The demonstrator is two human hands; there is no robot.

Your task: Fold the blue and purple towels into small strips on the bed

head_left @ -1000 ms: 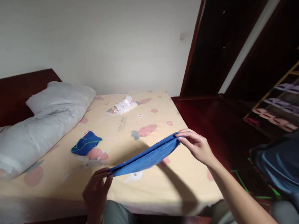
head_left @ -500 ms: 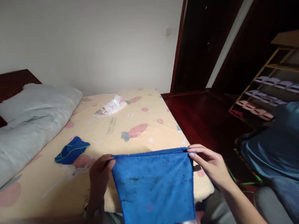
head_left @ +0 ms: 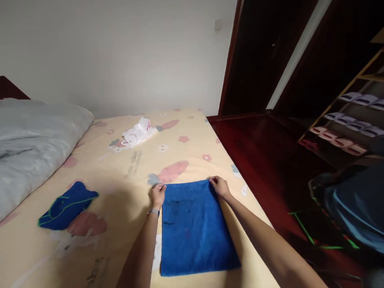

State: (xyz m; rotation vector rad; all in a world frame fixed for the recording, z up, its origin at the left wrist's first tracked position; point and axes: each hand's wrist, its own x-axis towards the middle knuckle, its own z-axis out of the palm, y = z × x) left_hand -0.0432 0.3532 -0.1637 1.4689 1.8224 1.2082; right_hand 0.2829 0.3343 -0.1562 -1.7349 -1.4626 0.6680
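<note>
A blue towel (head_left: 194, 227) lies flat on the yellow patterned bed sheet (head_left: 125, 175), near the bed's right edge. My left hand (head_left: 158, 194) pinches the towel's far left corner. At the far right corner, my right hand (head_left: 219, 187) grips in the same way. Both arms stretch forward along the towel's sides. A smaller dark blue cloth with green trim (head_left: 65, 206) lies crumpled on the sheet to the left, apart from both hands.
A grey pillow and duvet (head_left: 24, 142) fill the bed's left side. A crumpled white plastic bag (head_left: 137, 133) lies at the far end. Dark red floor (head_left: 265, 156), a dark wardrobe and a shoe rack (head_left: 354, 119) stand right. A blue fabric item (head_left: 370, 201) sits at lower right.
The towel hung in the air from both hands; now it is spread flat on the bed, farther from me, with both hands still on its far corners.
</note>
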